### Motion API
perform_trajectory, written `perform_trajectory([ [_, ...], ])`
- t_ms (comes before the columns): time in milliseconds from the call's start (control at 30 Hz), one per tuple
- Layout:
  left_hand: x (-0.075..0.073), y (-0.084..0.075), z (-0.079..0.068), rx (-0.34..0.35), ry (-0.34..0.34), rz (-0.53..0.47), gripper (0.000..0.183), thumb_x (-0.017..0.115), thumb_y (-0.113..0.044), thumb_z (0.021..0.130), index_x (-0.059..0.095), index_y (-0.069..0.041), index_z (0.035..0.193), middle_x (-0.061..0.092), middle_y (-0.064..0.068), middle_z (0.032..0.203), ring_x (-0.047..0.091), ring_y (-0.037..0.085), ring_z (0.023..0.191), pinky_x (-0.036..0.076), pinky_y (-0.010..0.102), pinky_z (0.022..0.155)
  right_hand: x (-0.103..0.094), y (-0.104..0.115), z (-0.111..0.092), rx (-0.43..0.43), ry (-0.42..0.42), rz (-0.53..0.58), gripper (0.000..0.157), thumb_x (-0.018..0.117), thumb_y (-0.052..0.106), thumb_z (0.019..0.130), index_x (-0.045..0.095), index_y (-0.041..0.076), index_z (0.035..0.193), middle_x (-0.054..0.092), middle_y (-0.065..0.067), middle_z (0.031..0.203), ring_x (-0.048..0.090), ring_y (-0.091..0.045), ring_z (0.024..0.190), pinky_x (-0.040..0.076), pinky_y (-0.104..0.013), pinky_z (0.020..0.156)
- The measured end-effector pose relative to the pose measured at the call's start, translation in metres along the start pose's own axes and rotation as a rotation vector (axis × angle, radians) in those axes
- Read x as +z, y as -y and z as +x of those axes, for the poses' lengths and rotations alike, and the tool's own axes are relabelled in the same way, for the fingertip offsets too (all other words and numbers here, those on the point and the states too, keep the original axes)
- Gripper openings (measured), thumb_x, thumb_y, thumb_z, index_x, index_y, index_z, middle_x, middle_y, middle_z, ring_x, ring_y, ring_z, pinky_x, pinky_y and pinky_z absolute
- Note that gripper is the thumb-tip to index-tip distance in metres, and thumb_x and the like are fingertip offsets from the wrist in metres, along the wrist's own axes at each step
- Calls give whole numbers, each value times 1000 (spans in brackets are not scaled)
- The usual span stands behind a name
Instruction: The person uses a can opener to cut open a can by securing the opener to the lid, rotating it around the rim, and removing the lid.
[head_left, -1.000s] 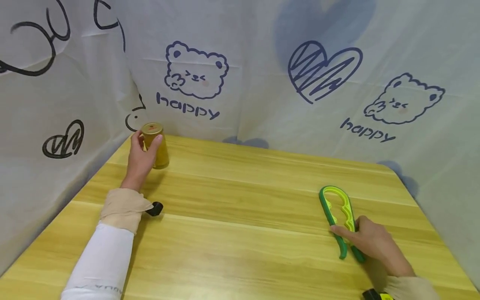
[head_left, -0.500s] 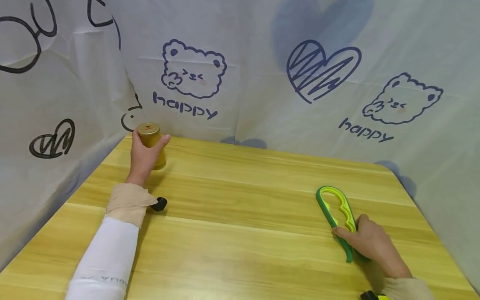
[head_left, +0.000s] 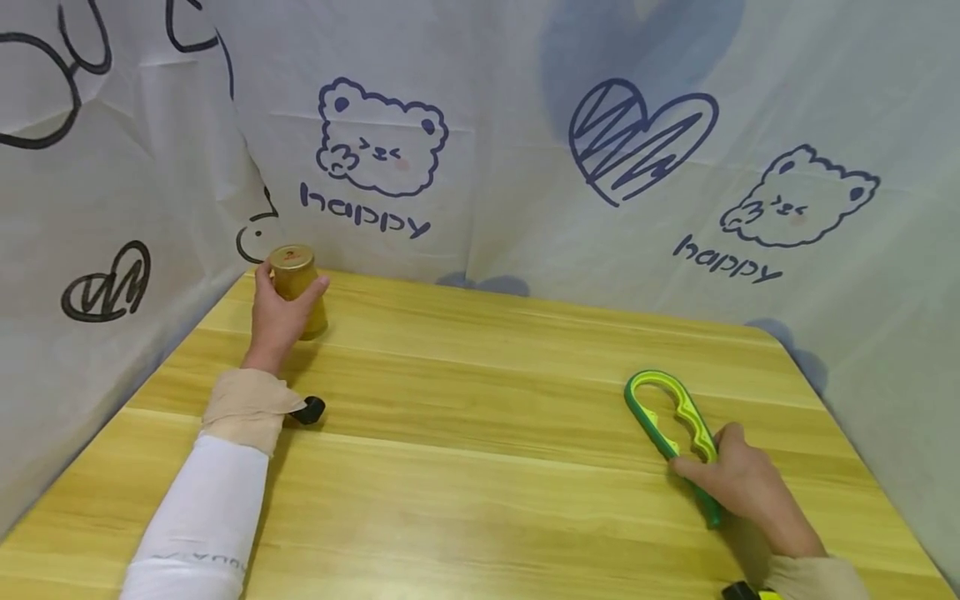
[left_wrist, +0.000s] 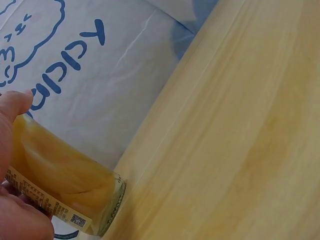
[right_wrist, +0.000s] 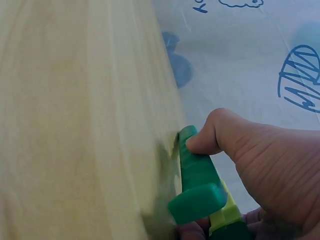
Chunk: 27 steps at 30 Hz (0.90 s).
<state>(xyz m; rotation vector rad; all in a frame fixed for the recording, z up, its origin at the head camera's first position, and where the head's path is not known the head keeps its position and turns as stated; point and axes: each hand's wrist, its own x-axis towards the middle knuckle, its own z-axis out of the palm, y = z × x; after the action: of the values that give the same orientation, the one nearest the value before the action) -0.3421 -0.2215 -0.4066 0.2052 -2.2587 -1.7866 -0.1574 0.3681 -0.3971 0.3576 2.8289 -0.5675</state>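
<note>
At the far left of the table stands a glass jar (head_left: 294,279) of yellow contents with a gold lid, and my left hand (head_left: 277,323) grips it. In the left wrist view the jar (left_wrist: 65,175) carries a printed label with a square code, its base on the wood; thumb and fingers lie on opposite sides. On the right, my right hand (head_left: 744,483) holds a green and yellow-green jar opener (head_left: 694,423) by its handles, its loop pointing away from me. The thumb presses a green handle (right_wrist: 196,170) in the right wrist view; the other fingers are mostly hidden.
The wood-grain table (head_left: 465,467) reaches back to a white cloth (head_left: 517,208) printed with bears, hearts and "happy". Another cloth wall (head_left: 187,200) borders the left side. A black wrist device (head_left: 308,410) sits by the left cuff.
The right hand has squeezed the opener's handles closer together, and its loop has tilted slightly left. The left hand has shifted its hold on the jar, which stays in place.
</note>
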Motion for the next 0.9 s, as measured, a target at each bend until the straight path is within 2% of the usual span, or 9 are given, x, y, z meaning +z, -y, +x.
perform_trajectory([
  [167,-2,2,0,5,15,7,100,68,-53,95,5,-21,165,21,15,172,31,34,154,25,51,130,-2,0,0,-29,8,-7,79,70,60,89,43,-9,119,61,-15,88,59,-25,78,45,-32,62],
  [333,-5,7,-1,3,24,22,99,68,-53,95,6,-19,165,24,16,170,33,34,152,27,52,129,0,1,2,-67,7,-12,71,72,58,88,52,-6,109,60,-11,87,58,-23,78,45,-31,62],
  [400,-6,9,-1,5,27,27,98,68,-53,95,7,-18,164,26,16,169,34,34,151,28,53,128,0,1,1,-69,4,-4,69,73,55,87,51,-6,110,59,-12,88,57,-24,79,46,-31,63],
  [500,-6,10,-2,12,39,30,96,67,-54,95,10,-17,164,29,17,167,36,35,149,30,54,126,1,2,0,-68,3,8,76,72,54,88,45,-10,119,61,-14,91,59,-25,81,47,-32,65],
  [667,-5,8,-4,25,55,70,93,66,-58,95,19,-12,161,36,19,162,39,36,145,32,56,125,4,1,-3,-47,24,88,82,71,49,90,34,-11,133,68,-10,77,66,-21,67,48,-31,66],
  [767,-5,7,-4,24,64,88,94,66,-60,94,21,-11,160,37,19,161,40,37,144,33,57,124,6,0,-6,-44,35,136,75,71,43,91,34,-8,129,68,-8,73,66,-19,62,50,-32,64],
  [900,-6,6,-4,19,64,99,95,66,-62,93,21,-11,160,37,19,161,41,37,144,33,57,124,7,0,-8,-56,54,234,60,71,35,94,33,-4,119,67,-9,83,69,-19,67,55,-34,63],
])
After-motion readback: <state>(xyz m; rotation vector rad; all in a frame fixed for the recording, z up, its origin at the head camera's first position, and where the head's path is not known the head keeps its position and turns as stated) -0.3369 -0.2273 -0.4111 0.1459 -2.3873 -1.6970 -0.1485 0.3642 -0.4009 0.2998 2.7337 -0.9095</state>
